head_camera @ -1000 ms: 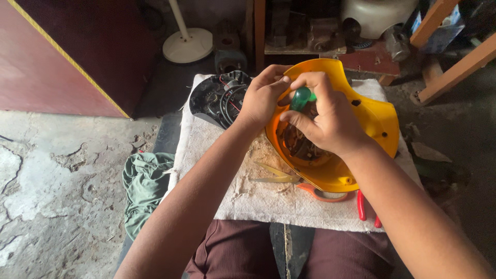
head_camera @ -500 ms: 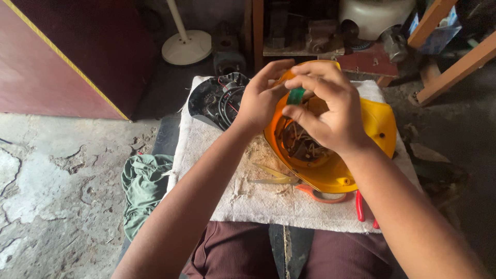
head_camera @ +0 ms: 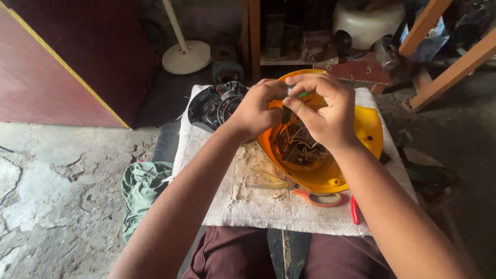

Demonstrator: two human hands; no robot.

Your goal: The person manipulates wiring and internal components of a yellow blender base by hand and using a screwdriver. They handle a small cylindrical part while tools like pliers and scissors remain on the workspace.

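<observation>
A white cloth is spread over a low work surface, and on it an orange housing with coiled wires inside is set just beside a black motor part, with orange-handled scissors laid against its near edge and a green rag dropped on the cracked floor to the left. Above the housing's opening the left hand and right hand are brought together, fingertips touching, and a small green piece is pinched between them, though which hand's fingers are closed on it cannot be told.
</observation>
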